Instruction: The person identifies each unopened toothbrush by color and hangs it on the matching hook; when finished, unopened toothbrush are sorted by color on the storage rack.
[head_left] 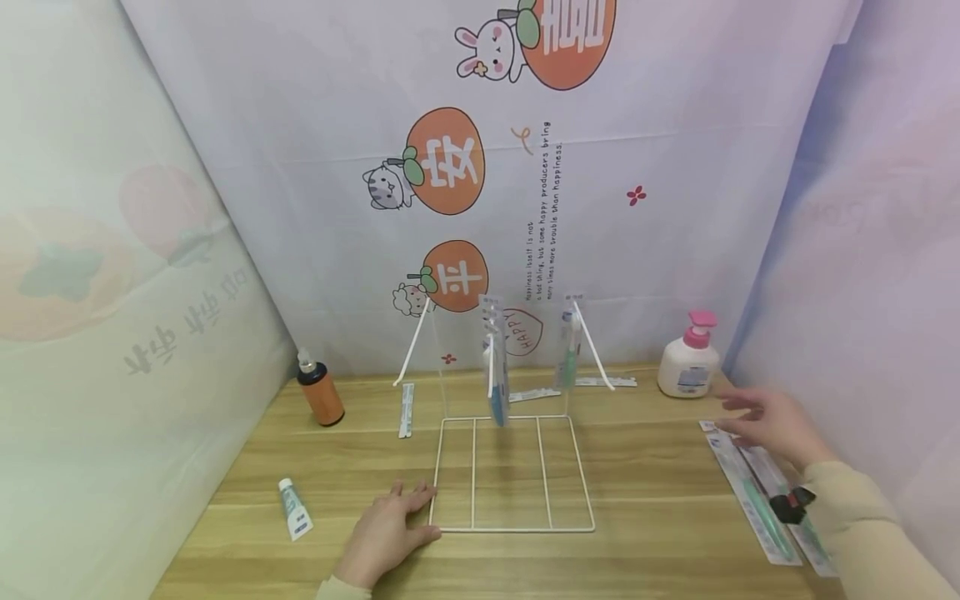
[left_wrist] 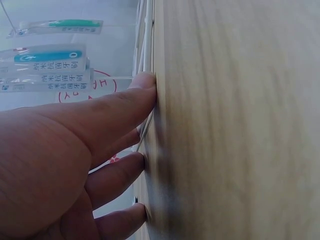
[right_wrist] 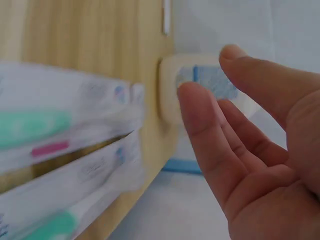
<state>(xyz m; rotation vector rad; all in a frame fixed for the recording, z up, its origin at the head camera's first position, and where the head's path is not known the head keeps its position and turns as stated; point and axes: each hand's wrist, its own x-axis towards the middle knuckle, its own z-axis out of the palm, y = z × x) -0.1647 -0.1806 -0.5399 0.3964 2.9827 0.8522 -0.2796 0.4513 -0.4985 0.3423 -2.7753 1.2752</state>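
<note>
A white wire rack (head_left: 516,475) stands mid-table, and packaged toothbrushes (head_left: 496,371) hang from its upright part. My left hand (head_left: 401,508) lies flat on the wood with its fingers straight, fingertips (left_wrist: 145,81) beside the rack's near-left base wire (left_wrist: 146,30). My right hand (head_left: 753,414) hovers open, fingers (right_wrist: 201,125) spread, just above several packaged toothbrushes (head_left: 753,492) lying at the table's right edge. It holds nothing. In the right wrist view those packs (right_wrist: 60,132) are blurred, to the left of the palm.
A white pump bottle with a pink top (head_left: 689,360) stands at the back right, close to my right hand. An orange spray bottle (head_left: 321,392) stands at the back left, and a small tube (head_left: 295,508) lies front left. Loose packs (head_left: 407,409) lie near the rack. Printed cloth walls enclose the table.
</note>
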